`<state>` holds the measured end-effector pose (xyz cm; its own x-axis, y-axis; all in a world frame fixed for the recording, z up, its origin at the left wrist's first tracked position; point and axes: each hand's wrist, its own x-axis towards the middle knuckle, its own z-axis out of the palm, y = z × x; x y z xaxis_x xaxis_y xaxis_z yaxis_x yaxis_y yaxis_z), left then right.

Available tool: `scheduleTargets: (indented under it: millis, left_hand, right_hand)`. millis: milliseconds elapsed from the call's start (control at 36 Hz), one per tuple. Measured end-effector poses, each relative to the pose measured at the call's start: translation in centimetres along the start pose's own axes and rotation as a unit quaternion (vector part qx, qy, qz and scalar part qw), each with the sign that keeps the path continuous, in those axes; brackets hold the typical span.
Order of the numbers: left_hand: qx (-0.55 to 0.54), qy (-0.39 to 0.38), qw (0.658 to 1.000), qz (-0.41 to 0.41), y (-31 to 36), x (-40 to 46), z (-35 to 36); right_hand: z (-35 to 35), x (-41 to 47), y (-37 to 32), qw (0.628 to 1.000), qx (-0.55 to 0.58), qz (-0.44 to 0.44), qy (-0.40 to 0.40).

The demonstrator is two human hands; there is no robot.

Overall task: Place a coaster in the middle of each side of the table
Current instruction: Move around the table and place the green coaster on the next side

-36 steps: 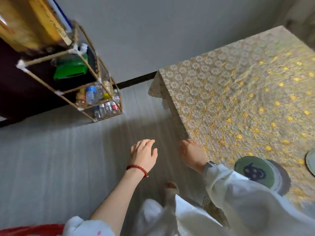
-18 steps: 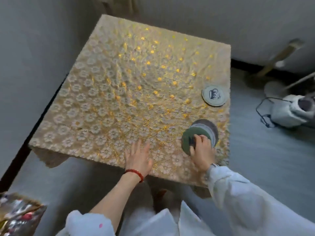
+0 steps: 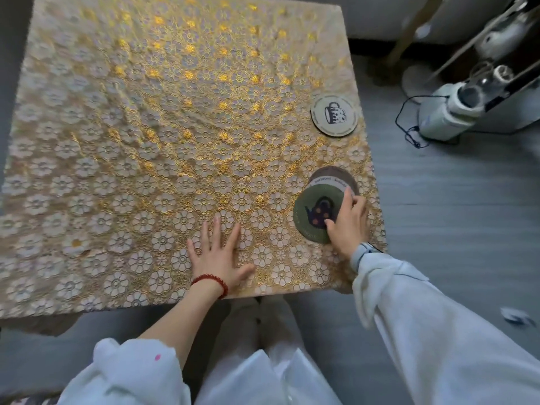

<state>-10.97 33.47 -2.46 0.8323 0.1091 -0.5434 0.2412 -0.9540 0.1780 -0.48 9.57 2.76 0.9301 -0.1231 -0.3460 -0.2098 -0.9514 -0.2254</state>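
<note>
Fingers (image 3: 350, 200) of your right hand (image 3: 347, 226) curled over the edge of a round green coaster (image 3: 314, 213), thumb on its face and fingertips at its rim, so the disc was pinched and tipped slightly up from the stack beneath. That coaster was matte, with a dark teapot drawn in the middle. Under it lay a pale coaster (image 3: 330, 181) with a printed band of lettering and a brown coaster (image 3: 336, 172) lowest, all three overlapping near the right edge of the counter (image 3: 146, 127), toward your near corner. Your left hand (image 3: 217, 252) lay flat with fingers spread, palm down on the cloth, a red beaded bracelet (image 3: 210, 280) at the wrist. Farther along the same right edge sat a separate beige coaster (image 3: 334, 114), a thin flat disc bearing a spotted mug drawing. The counter was square, covered with a lacy, glossy cloth of raised white flowers and gold threadwork. Beyond it, on grey plank flooring, stood a white appliance (image 3: 447, 109) with a dark cord.
</note>
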Motion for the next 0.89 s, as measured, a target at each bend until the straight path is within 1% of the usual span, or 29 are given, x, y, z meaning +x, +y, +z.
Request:
scheduleTargets:
  millis: [28,83,194,250,306,361,417,444,500,556,639,722,806,889]
  left_hand:
    - [0.000,-0.002,1.000,-0.001,0.1,0.0,-0.1]
    - [-0.001,-0.008,1.000,-0.002,0.2,0.0,-0.2]
    - [-0.025,-0.015,1.000,0.003,0.2,0.0,-0.7]
    - [-0.061,-0.002,0.998,0.002,0.1,0.1,-1.2]
    - [-0.107,0.031,0.994,-0.011,-0.1,0.1,-1.8]
    - [-0.157,0.072,0.984,-0.042,-0.8,-0.1,-2.4]
    - [-0.192,0.113,0.971,-0.085,-1.8,-0.6,-2.8]
    - [-0.205,0.133,0.964,-0.103,-2.4,-1.0,-2.9]
    - [-0.225,0.160,0.953,-0.124,-3.8,-2.1,-3.0]
    - [-0.231,0.169,0.951,-0.118,-5.2,-3.4,-2.5]
    - [-0.210,0.151,0.960,-0.106,-7.0,-5.5,-1.2]
    - [-0.179,0.139,0.969,-0.101,-8.2,-7.1,0.3]
    - [-0.143,0.131,0.977,-0.090,-8.2,-7.6,1.2]
    - [-0.105,0.117,0.985,-0.075,-7.8,-7.3,1.5]
  right_hand:
    - [-0.2,-0.1,-0.3,1.000,0.008,-0.018,0.021]
    - [-0.7,-0.7,-1.0,0.995,0.007,-0.083,0.054]
    - [-1.5,-2.8,-3.8,0.965,0.008,-0.253,0.065]
    - [-1.9,-3.9,-5.4,0.948,0.011,-0.313,0.059]
    - [-2.3,-4.8,-6.9,0.935,0.016,-0.354,0.030]
    - [-2.3,-5.8,-8.2,0.924,0.051,-0.379,-0.003]
    - [-2.2,-6.5,-9.5,0.919,0.137,-0.368,-0.040]
    - [-1.9,-6.7,-10.0,0.919,0.190,-0.340,-0.063]
    - [-1.1,-6.8,-11.0,0.920,0.274,-0.256,-0.117]
    - [0.2,-6.7,-11.4,0.915,0.315,-0.184,-0.171]
    - [2.9,-6.6,-11.5,0.920,0.294,-0.127,-0.224]
    - [5.1,-5.8,-11.1,0.943,0.238,-0.094,-0.214]
    - [6.0,-4.9,-10.8,0.959,0.183,-0.098,-0.195]
    - [6.1,-4.5,-11.0,0.962,0.158,-0.113,-0.192]
